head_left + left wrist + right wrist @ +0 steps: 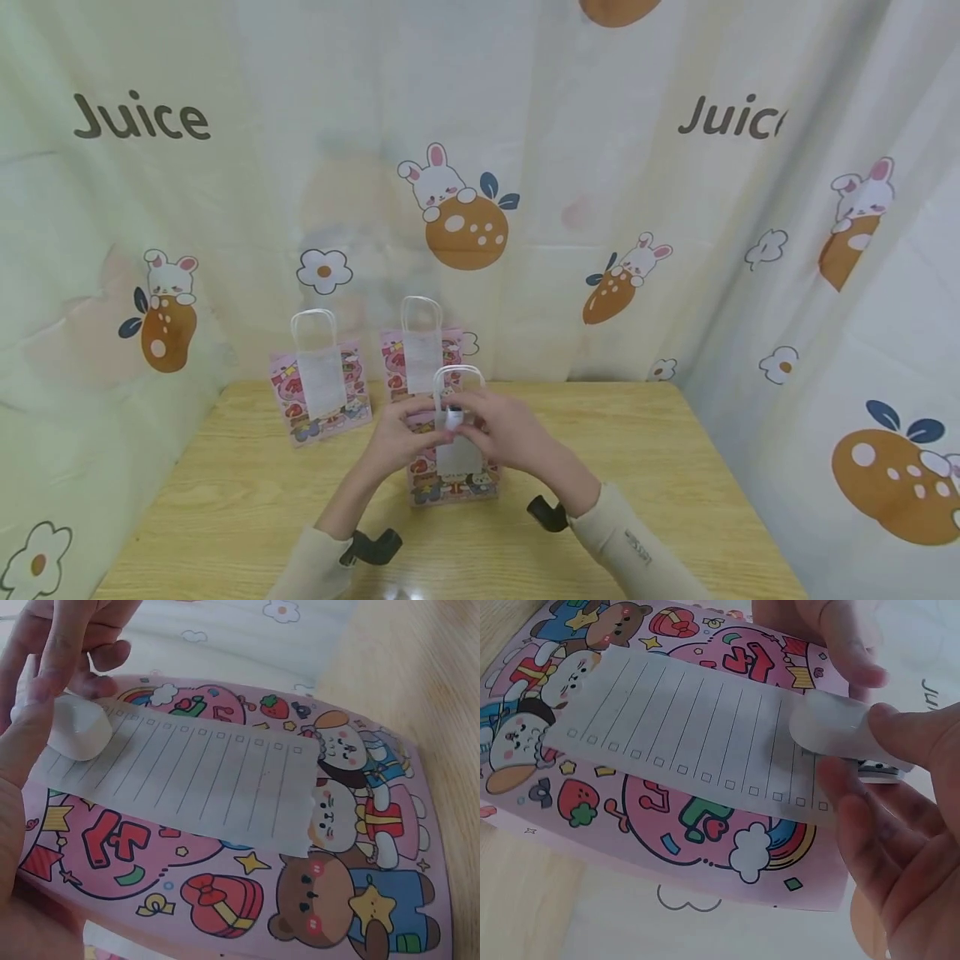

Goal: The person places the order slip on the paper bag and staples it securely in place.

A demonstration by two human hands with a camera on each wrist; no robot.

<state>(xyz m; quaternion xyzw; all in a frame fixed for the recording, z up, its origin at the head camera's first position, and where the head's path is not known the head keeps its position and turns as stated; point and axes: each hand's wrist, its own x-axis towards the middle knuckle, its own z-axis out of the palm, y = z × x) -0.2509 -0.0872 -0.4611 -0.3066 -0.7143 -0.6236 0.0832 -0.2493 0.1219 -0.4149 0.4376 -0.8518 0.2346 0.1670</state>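
Observation:
A pink paper gift bag point(454, 492) printed with cartoon animals stands under both hands, with a strip of lined white paper point(187, 769) lying on its front. My right hand point(510, 425) pinches a small white stapler point(832, 727), thumb on top and fingers below, at the upper end of that strip. On the other side, my left hand point(401, 437) grips the bag near its top, its thumb close to the stapler; its other fingers are partly hidden. White twisted handles point(459, 369) rise above the hands.
Behind stand two similar gift bags, one at the left point(318, 392) and one at the back point(423, 362), each with a white strip on its front. All are on a wooden table point(637, 467), and a patterned curtain point(585, 167) hangs around it.

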